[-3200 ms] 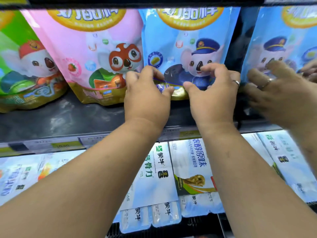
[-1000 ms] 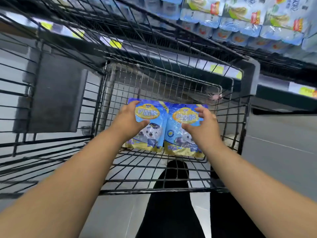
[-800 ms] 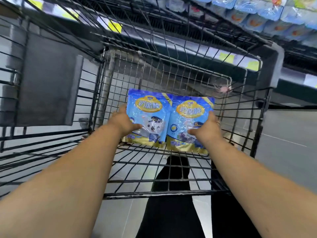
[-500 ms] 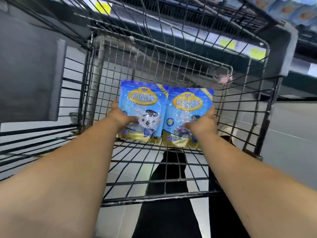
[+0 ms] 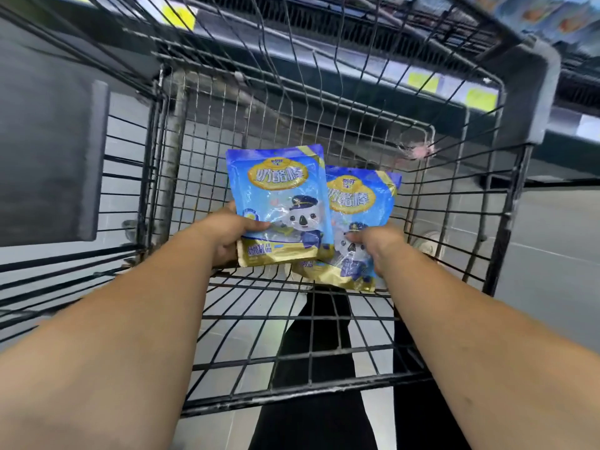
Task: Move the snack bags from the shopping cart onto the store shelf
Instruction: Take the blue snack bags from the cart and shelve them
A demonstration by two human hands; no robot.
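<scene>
Above the wire floor of the shopping cart (image 5: 308, 392), two blue snack bags are held upright, clear of the wires. The left hand (image 5: 227, 235) grasps the left bag (image 5: 279, 203) at its 8 o'clock corner, thumb on the front. The right hand (image 5: 373, 241) grasps the right bag (image 5: 360, 203) low on its front. The left bag overlaps the right bag's edge. A store shelf (image 5: 574, 138) lies at 1 o'clock, well apart.

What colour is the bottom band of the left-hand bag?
Gold, on the left-hand bag; the head view shows it best.
</scene>
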